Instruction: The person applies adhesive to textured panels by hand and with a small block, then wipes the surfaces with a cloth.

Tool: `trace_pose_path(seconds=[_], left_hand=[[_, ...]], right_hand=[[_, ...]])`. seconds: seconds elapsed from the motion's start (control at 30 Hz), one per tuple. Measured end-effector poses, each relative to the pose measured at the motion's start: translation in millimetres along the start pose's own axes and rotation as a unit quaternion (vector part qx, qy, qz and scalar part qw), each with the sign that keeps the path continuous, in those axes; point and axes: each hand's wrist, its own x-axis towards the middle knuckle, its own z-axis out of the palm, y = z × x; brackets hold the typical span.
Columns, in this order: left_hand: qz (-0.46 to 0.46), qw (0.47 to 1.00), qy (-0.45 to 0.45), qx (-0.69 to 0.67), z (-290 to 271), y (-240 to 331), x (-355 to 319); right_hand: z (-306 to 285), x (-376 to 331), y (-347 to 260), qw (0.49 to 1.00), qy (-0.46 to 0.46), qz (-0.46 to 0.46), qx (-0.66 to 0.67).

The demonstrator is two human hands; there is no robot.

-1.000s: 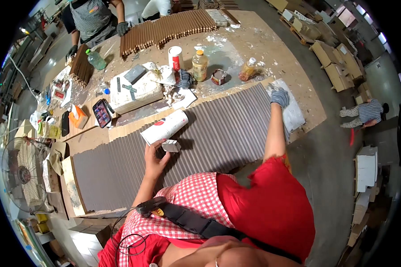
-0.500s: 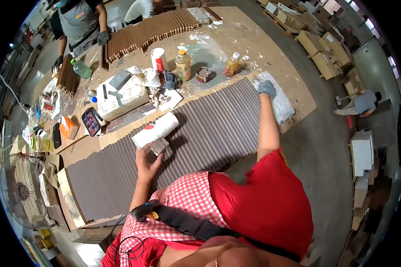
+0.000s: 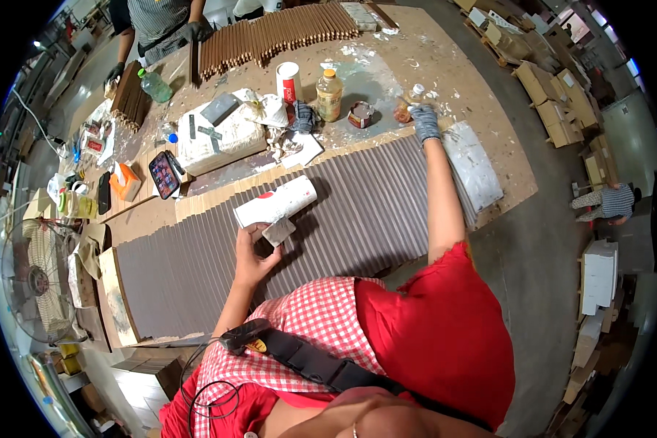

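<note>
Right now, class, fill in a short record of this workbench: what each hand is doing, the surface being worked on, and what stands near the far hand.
Left hand: bare left hand holds a small flat scraper over the panel
Beside it: a white tube lying on the panel
Right hand: gloved right hand stretched to the panel's far edge
Work surface: long grey ribbed panel across the table
Near the right hand: small bottle, dark jar
Other person: gloved hands at the table's far end
</note>
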Motion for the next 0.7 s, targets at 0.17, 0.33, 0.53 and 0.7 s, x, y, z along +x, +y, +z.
trace_pose_path(seconds=[0.17,0.33,0.53,0.7], left_hand=[[0.055,0.997,-0.015,0.06,3,1,10],[0.036,0.998,-0.016,0.039,-4,13,4],[-0.006,1.0,-0.012,0.012,-1,10,0],[-0.001,0.999,-0.009,0.031,-4,7,-3]], right_hand=[[23,16,-16,0.98,-0.038,0.059,-0.184],[64,-5,-100,0.941,-0.073,0.081,-0.321],[91,-10,-120,0.925,-0.107,0.087,-0.355],[116,-11,-118,0.911,-0.16,0.082,-0.372]])
